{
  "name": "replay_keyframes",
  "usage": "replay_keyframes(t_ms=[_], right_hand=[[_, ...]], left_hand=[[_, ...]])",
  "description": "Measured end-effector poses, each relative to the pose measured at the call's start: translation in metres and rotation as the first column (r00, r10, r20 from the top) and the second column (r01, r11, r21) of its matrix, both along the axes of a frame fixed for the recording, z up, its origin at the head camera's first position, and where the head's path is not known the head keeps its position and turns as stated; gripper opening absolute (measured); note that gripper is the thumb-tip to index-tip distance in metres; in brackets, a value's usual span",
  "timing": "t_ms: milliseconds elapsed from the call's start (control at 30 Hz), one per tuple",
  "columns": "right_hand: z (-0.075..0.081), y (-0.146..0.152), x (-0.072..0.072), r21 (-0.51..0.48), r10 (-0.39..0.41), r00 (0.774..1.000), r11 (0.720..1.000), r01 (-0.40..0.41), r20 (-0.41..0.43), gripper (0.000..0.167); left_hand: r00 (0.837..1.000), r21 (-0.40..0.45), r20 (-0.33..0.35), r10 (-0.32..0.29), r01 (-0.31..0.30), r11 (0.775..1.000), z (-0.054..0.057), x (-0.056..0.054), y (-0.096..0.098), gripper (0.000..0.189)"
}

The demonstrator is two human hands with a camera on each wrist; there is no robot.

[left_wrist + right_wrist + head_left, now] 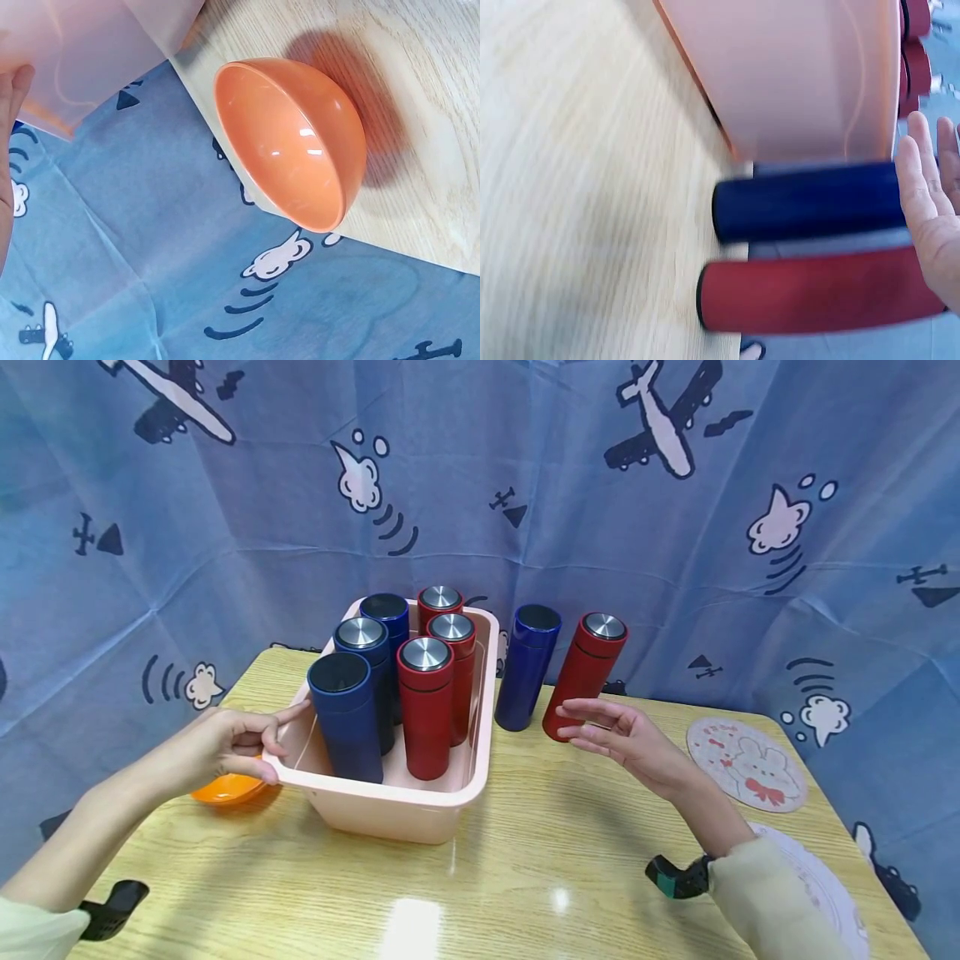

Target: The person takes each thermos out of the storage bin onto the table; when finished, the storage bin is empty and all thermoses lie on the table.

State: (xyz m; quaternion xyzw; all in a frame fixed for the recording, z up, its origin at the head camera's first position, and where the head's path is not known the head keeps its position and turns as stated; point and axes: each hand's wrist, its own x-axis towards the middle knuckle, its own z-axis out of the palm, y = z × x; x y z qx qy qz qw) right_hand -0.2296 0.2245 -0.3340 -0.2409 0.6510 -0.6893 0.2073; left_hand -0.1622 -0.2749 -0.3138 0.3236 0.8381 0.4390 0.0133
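A pale pink plastic bin [390,795] stands on the table with three red thermoses [426,718] and three blue thermoses [347,727] upright inside. My left hand [232,745] grips the bin's rim at the near left corner, thumb on the outside. To the right of the bin stand another blue thermos [528,668] and another red thermos [581,672], side by side. My right hand [630,747], fingers extended and holding nothing, is in front of that red thermos and overlaps its lower part in the head view.
An orange bowl [292,142] sits left of the bin, partly behind my left hand in the head view. Two round mats lie at the table's right, one a bunny mat [746,764], the other a white mat [817,877]. A blue patterned curtain [480,485] hangs behind the table.
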Motion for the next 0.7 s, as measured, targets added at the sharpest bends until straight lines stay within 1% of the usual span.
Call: replay_keyframes(t_ms=[133, 300, 433, 533, 633, 700], right_hand=[[0.001, -0.014, 0.009, -0.004, 0.035, 0.999, 0.999, -0.035, -0.005, 0.033], [0.002, -0.028, 0.02, 0.009, 0.053, 0.998, 0.999, -0.053, -0.017, 0.033], [0.005, -0.039, 0.028, 0.026, 0.04, 0.999, 0.999, -0.04, -0.015, 0.034], [0.008, -0.05, 0.031, 0.05, 0.012, 1.0, 0.999, -0.01, -0.023, 0.037], [0.012, -0.062, 0.031, 0.075, -0.011, 0.999, 0.997, 0.014, -0.042, 0.042], [0.015, -0.07, 0.028, 0.094, -0.008, 0.998, 0.995, 0.014, -0.066, 0.044]], left_hand=[[1.0, -0.008, -0.008, 0.001, -0.001, 1.0, 0.001, 0.0, 0.0, 0.027], [1.0, -0.011, -0.004, 0.005, -0.005, 1.0, 0.002, 0.0, 0.0, 0.026], [1.0, -0.004, 0.003, 0.002, -0.002, 1.0, 0.002, 0.0, 0.001, 0.025], [1.0, 0.002, 0.018, 0.007, -0.007, 1.0, 0.002, 0.0, 0.001, 0.024], [1.0, 0.006, 0.028, 0.014, -0.014, 1.0, 0.002, 0.001, 0.0, 0.024], [1.0, 0.007, 0.026, 0.013, -0.013, 1.0, 0.001, 0.002, 0.0, 0.024]])
